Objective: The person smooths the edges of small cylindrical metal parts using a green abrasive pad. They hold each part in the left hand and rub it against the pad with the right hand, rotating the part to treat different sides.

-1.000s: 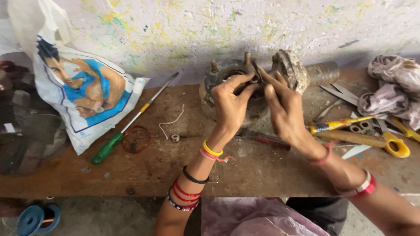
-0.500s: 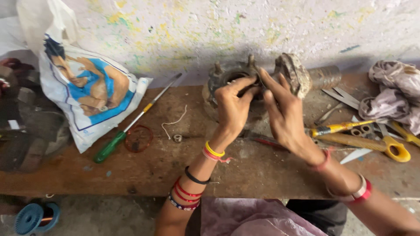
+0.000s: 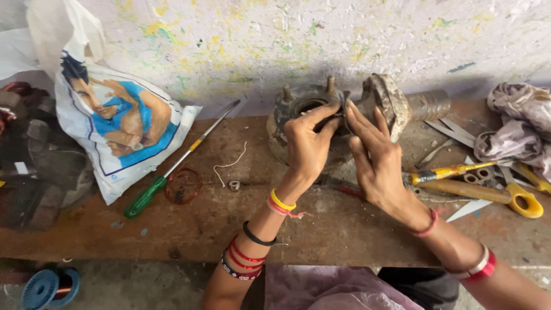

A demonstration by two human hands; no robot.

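Both forearms rose from the lower edge of the view and converged over the wooden workbench (image 3: 189, 229), wrists bent forward toward the spattered wall (image 3: 287, 34). The left hand (image 3: 307, 149) was partly closed, thumb and forefinger stretched out and pinched at the rim of the rusty metal motor housing (image 3: 298, 106); the remaining fingers curled loosely beneath. The right hand (image 3: 376, 158) stood more open, its fingers extended and pressed together at the tips against the same spot — the gap between the housing and the corroded end piece (image 3: 387, 103) beside it. Whether a small part sat between the fingertips could not be told. The housing rested on the bench against the wall, studs pointing up, directly ahead of both hands. To the left lay a green-handled screwdriver (image 3: 172, 172), a small red wire coil (image 3: 183, 186) and a printed plastic bag (image 3: 123, 126). To the right lay yellow-handled scissors (image 3: 505, 195) and crumpled cloth (image 3: 516, 123) — well clear of either hand.
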